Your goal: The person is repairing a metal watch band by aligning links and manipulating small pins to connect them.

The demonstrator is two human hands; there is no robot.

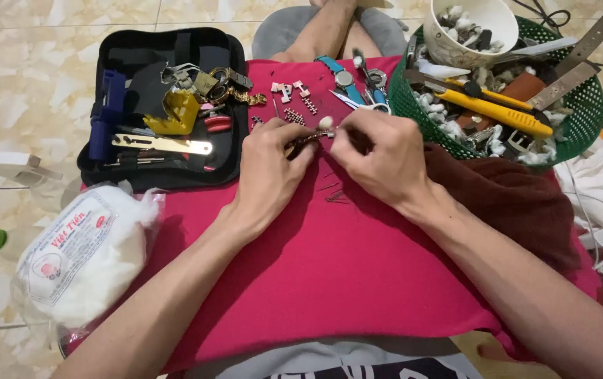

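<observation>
A pale tiled floor [28, 84] lay under a red cloth [329, 267] spread over the person's lap. The left hand [268, 172] pinched a small brownish metal piece [308, 139], probably a watch-band segment, though the view was too small to be sure. The right hand [378, 156] was closed near its tip, where a bit of white cotton [326, 123] showed; what it gripped was hidden. Loose band links [293, 116] lay just beyond the hands, an open black tool case [157, 105] to the left, a green basket [589, 119] to the right. A slip of either pinch could flick the tiny piece among the scattered links or onto the floor.
</observation>
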